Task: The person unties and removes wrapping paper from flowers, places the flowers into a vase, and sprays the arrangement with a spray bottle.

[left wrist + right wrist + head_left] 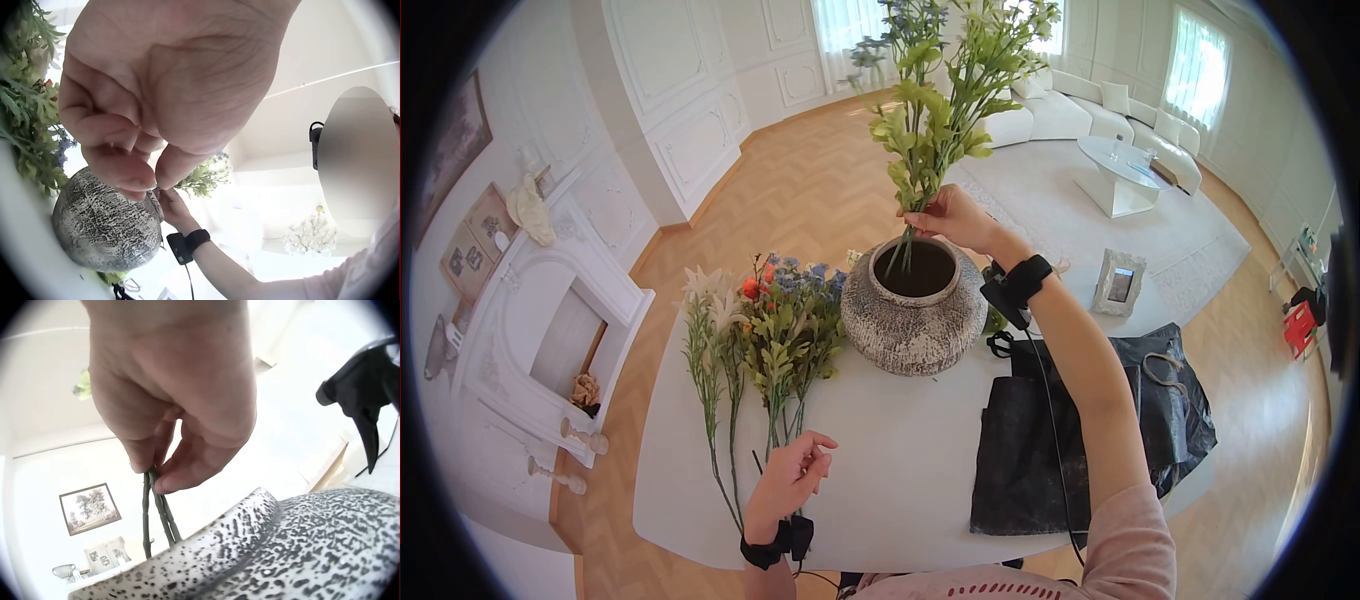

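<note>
A round speckled grey vase (pixel 913 318) (pixel 106 222) (pixel 294 550) stands on the white table (pixel 880 470). My right hand (pixel 948 217) (pixel 164 464) pinches a bunch of green stems (pixel 156 515) just above the vase mouth; their leafy tops (pixel 940 90) rise high above it. My left hand (pixel 792 476) (pixel 147 159) hovers over the table near the front edge, fingers loosely curled, holding nothing. Close beside it, to the left, lie several artificial flower stems (pixel 765 340) with white, orange and blue blooms.
A black bag (pixel 1080 430) lies flat on the table's right side. A small picture frame (pixel 1118 282) stands behind it. A white fireplace (pixel 550 340) is at the left; sofa (pixel 1090 105) and coffee table (pixel 1122 175) stand far behind.
</note>
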### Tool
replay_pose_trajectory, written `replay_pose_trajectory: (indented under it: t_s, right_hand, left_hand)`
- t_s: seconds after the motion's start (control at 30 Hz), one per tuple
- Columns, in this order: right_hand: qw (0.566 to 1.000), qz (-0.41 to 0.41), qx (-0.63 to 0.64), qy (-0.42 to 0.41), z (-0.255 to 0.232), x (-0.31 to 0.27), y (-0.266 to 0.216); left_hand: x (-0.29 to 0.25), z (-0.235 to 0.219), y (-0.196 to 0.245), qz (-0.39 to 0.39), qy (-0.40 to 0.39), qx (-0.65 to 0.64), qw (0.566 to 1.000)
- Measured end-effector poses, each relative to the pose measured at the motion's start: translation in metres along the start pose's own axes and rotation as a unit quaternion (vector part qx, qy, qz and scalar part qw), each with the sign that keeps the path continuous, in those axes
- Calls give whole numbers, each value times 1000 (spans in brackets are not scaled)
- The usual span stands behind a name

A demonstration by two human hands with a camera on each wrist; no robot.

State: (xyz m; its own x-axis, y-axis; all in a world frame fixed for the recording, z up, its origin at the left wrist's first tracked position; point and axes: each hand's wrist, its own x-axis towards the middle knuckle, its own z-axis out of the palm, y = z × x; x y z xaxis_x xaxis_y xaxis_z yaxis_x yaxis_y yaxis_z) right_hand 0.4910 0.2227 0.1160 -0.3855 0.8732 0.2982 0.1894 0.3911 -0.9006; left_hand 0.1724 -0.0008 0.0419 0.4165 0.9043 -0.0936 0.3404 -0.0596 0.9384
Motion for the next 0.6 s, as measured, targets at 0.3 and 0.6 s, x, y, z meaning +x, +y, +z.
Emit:
replay_pose_trajectory:
  t_s: [0.3,0.6]
  right_hand:
    - [966,-148,-210,39,12,-21,-41]
    - [955,-119,-264,62,40,-50,-34]
  left_hand:
    - [-2,1,2,0,-7,24,1000]
    - [64,-4,60,193,64,139,969]
